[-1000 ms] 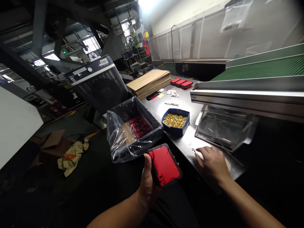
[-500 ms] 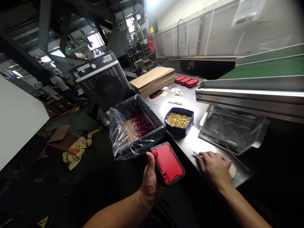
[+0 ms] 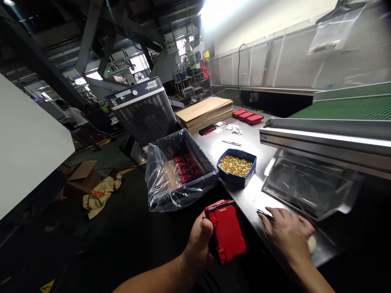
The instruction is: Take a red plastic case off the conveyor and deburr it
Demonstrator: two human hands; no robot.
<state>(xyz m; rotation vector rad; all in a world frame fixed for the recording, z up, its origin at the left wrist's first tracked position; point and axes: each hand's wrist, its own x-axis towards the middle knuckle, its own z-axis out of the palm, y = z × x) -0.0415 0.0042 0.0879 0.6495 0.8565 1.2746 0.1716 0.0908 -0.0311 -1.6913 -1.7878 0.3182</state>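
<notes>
My left hand (image 3: pixel 198 244) is wrapped round a red and black plastic case (image 3: pixel 227 232), held in front of the table's near edge. My right hand (image 3: pixel 285 234) rests palm down on the steel table (image 3: pixel 244 195), its fingers curled over a thin metal tool (image 3: pixel 264 213) and a pale round object (image 3: pixel 311 244). Beyond the case stands a bin lined with clear plastic (image 3: pixel 180 171), with several red pieces in it. To its right sits a blue tray of small brass parts (image 3: pixel 236 166).
A clear plastic chute (image 3: pixel 308 187) hangs under a green conveyor (image 3: pixel 345 110) on the right. Flat cardboard sheets (image 3: pixel 204 112), three red cases (image 3: pixel 248 117) and small tools lie at the table's far end. A black fan unit (image 3: pixel 143 112) stands left, and a person (image 3: pixel 76 118) stands farther back.
The view has tilted up and left. My left hand has turned the red case more upright and drawn it nearer. My right hand has stayed on the table.
</notes>
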